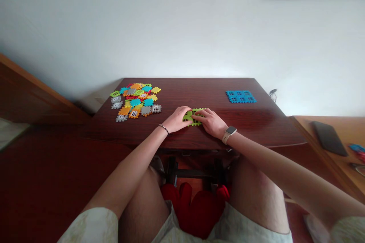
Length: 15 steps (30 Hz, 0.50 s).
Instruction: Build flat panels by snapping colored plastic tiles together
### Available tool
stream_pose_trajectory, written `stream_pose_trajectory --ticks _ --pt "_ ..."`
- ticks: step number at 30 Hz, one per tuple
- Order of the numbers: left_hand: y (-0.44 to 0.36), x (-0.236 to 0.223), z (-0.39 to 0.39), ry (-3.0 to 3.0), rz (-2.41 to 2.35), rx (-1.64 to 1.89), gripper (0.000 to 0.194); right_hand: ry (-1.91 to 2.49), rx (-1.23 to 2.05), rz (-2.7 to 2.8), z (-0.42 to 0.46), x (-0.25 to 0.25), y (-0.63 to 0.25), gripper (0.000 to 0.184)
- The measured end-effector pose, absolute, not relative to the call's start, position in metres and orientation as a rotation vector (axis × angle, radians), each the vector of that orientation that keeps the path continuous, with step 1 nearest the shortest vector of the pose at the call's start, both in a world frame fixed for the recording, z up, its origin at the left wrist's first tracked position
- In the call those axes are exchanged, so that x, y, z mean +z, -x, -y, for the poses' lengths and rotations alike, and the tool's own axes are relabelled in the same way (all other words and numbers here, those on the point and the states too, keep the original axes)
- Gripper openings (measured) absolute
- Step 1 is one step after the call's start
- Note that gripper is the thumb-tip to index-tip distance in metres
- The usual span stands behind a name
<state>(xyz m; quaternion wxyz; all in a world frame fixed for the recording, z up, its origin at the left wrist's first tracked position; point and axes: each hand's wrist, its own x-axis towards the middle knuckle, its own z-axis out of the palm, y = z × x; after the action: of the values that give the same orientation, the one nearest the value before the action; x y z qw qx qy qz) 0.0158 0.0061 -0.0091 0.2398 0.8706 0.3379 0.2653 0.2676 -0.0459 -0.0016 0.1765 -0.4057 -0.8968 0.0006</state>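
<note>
Both hands rest on a flat panel of joined green interlocking tiles (194, 117) near the front edge of a dark wooden table (199, 136). My left hand (179, 119), with a bead bracelet at the wrist, presses its curled fingers on the panel's left side. My right hand (211, 121), with a watch at the wrist, lies on the right side with fingers pressed together over the tiles. A loose pile of coloured tiles (136, 100) lies at the table's far left. A finished blue tile panel (241, 96) lies flat at the far right.
A white wall stands behind the table. A lighter wooden surface (342, 136) to the right carries a dark flat device (329, 138) and small coloured items. Red slippers (196, 205) and my bare knees show under the table.
</note>
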Motion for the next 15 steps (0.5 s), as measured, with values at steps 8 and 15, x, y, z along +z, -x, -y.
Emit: stream_pose_trajectory --ticks 8,15 --pt "-0.0153 -0.0083 -0.0063 -2.376 -0.939 0.718 0.05 1.099 0.021 2.537 0.047 -0.001 -0.2676 0.052" --pt "-0.0159 -0.0088 -0.0058 -2.378 -0.917 0.716 0.051 1.09 0.056 2.527 0.0442 -0.005 -0.269 0.056"
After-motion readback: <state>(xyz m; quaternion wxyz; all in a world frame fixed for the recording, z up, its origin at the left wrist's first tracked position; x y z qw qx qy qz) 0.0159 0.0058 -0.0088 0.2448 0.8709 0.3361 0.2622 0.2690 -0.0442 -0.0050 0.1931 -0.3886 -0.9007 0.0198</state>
